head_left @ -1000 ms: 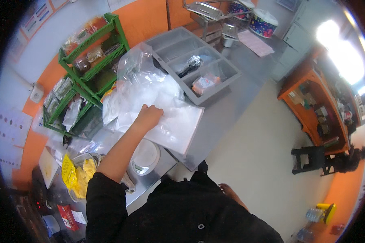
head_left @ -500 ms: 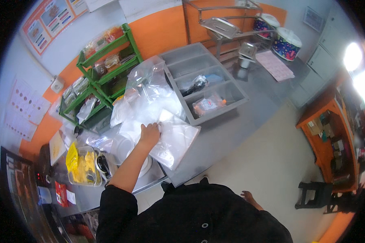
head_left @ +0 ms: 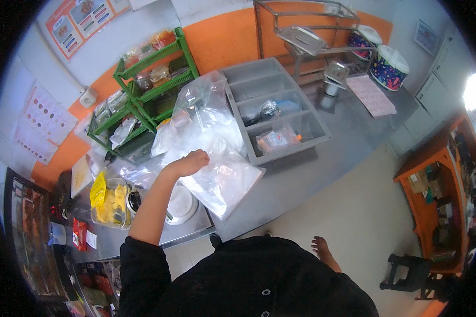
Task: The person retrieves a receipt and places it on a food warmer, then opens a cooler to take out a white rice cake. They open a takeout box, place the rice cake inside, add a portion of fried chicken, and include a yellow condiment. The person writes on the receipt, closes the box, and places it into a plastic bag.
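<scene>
My left hand (head_left: 188, 162) reaches out over the steel counter (head_left: 312, 164), its fingers curled on a clear plastic bag (head_left: 225, 182) that lies flat near the counter's front edge. Just beyond the hand rises a crumpled heap of more clear bags (head_left: 206, 113). A round white dish (head_left: 181, 205) sits under my forearm. My right hand is out of view; only my dark sleeve and chest fill the lower edge.
A grey divided tray (head_left: 272, 105) with packets stands right of the bags. A green wire rack (head_left: 148, 79) stands behind. A clear tub with yellow contents (head_left: 108, 199) and a red box (head_left: 79, 232) lie at left. Two patterned pots (head_left: 388, 61) stand far right.
My head has tilted, so the counter sits lower and more to the left in view. My left hand has stayed on the plastic bags, sliding slightly toward the front bag.
</scene>
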### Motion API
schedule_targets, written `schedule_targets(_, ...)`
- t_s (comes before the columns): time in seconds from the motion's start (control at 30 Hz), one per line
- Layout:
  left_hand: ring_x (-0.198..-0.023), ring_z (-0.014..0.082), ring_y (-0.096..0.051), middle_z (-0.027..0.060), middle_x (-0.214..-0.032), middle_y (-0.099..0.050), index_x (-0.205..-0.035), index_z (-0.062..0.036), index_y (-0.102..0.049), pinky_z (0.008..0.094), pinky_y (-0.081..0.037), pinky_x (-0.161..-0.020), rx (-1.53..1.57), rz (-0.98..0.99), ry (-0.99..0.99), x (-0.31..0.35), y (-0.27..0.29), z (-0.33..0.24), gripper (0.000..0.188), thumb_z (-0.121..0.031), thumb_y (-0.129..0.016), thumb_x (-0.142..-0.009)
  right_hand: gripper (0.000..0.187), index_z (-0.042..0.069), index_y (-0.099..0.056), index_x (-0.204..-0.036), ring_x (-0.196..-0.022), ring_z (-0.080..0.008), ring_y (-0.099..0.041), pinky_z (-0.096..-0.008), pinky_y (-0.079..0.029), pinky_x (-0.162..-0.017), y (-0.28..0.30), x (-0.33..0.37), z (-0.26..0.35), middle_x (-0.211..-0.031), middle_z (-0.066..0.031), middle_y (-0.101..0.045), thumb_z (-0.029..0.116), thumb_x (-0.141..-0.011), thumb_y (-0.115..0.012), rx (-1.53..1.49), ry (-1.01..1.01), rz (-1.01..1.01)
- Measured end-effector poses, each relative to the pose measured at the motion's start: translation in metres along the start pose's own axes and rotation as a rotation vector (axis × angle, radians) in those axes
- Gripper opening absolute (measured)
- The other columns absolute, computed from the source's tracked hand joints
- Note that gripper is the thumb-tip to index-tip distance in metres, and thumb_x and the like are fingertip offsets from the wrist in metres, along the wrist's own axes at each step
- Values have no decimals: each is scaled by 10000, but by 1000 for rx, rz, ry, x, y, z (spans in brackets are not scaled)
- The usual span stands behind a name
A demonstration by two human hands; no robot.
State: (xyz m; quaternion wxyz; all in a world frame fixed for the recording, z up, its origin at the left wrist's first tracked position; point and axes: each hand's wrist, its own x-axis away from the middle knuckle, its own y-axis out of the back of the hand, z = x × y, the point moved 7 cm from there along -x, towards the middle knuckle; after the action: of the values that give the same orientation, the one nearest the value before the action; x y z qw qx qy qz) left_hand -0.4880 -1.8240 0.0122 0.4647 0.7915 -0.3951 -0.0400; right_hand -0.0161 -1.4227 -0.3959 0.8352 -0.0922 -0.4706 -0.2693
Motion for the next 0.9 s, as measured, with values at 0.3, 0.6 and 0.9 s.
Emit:
schedule_targets(0.3, -991, 296, -603, 125, -935, -659, -914, -58, -603, 371, -432, -893, -54, -781, -83, 26, 70, -43, 56, -99, -592, -877, 414, 139, -546, -1242, -846, -241, -592, -402, -430, -688, -12, -2, -37, -1146, -93, -624, 383, -920, -458, 148, 63, 106)
schedule_targets(0.6, -856, 136, -551, 60, -934, -595, -1014, -24, -583, 265, -436, -794, 116, -1396, -230, 131, 185, -120, 154, -164, -543, -965, 183, 88, -607, -1039, -794, -171, -584, -277, -433, -630, 20, 19, -17, -926, -60, -619, 198, -929, -511, -301, 303, -318)
schedule_targets(0.9, -782, 147, -593, 69, -911, -624, -970, -20, -621, 240, -468, -648, 49, -1189, -315, 131, 132, -221, 78, -67, -599, -911, 227, 39, -611, -1093, -914, -171, -599, -312, -478, -838, -99, 207, 309, -1018, -59, -625, 76, -870, -588, -3, 1119, 21)
